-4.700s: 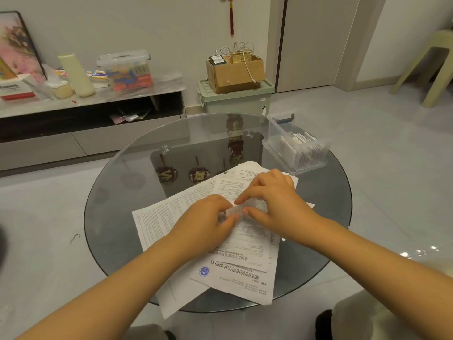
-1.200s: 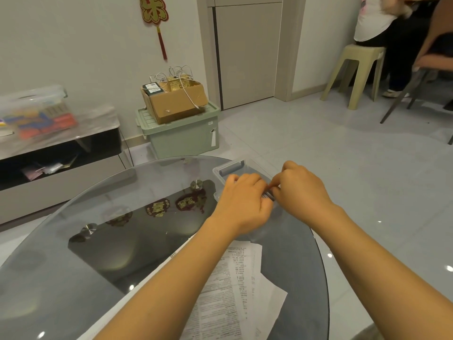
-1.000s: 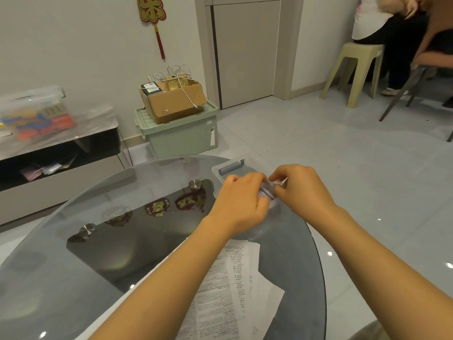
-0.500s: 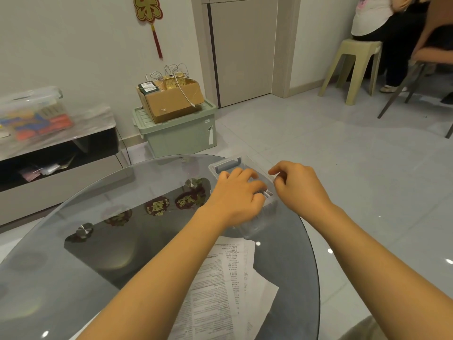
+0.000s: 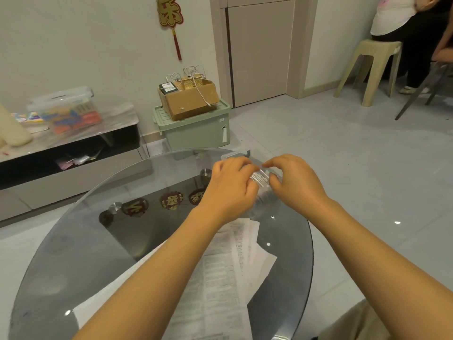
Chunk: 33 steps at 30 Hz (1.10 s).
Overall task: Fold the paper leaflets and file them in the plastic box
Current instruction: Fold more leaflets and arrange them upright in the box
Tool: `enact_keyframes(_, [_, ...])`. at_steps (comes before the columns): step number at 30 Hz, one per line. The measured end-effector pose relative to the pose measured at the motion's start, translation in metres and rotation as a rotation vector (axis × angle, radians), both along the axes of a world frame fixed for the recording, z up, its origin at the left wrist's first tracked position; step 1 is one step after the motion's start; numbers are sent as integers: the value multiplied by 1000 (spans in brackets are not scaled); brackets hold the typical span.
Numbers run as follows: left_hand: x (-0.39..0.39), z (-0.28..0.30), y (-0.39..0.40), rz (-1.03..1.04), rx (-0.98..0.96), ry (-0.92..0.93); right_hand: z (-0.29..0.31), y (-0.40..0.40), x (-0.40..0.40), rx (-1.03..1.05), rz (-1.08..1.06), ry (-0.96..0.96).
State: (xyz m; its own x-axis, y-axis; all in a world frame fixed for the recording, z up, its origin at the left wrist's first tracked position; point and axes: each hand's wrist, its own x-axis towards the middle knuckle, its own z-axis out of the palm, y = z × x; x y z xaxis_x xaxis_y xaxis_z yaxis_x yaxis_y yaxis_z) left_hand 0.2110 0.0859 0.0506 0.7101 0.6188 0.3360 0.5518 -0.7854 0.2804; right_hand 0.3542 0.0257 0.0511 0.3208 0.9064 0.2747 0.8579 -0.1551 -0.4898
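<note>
With my left hand [image 5: 230, 190] pressing the folded leaflets [image 5: 259, 179] in the plastic box [image 5: 236, 155] at the bench's far edge and my right hand [image 5: 291, 185] hovering loosely curled and empty, a shove could tip it off.

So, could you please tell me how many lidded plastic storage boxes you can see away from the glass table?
2: a clear lidded box of colourful items on the low cabinet at left, and a pale green lidded bin on the floor under the cardboard box. Others may be out of view.

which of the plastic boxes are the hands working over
The small clear plastic box on the glass table, under both hands. The green bin sits on the floor, and the clear tub of colourful items sits on the low cabinet.
</note>
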Motion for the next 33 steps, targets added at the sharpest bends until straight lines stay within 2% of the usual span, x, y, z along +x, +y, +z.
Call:
enact_keyframes(4, [-41, -1, -39, 64, -45, 35, 3, -26, -27, 10, 127, -10])
enact_keyframes(12, [-105, -20, -95, 169, -180, 168, -15, -72, -75, -113, 409, -94])
enact_keyframes(18, [-131, -37, -122, 154, -264, 417, -40, -87, -97, -200, 559, -180])
enact_keyframes(24, [-153, -48, -136, 92, -368, 576, -54, -96, -104, -334, 694, -246])
enact_keyframes(26, [-159, -52, -137, 91, -391, 572, -54, -97, -106, -370, 712, -248])
enact_keyframes(33, [-167, -55, -136, 69, -279, 451, -52, -104, -107, -410, 743, -297])
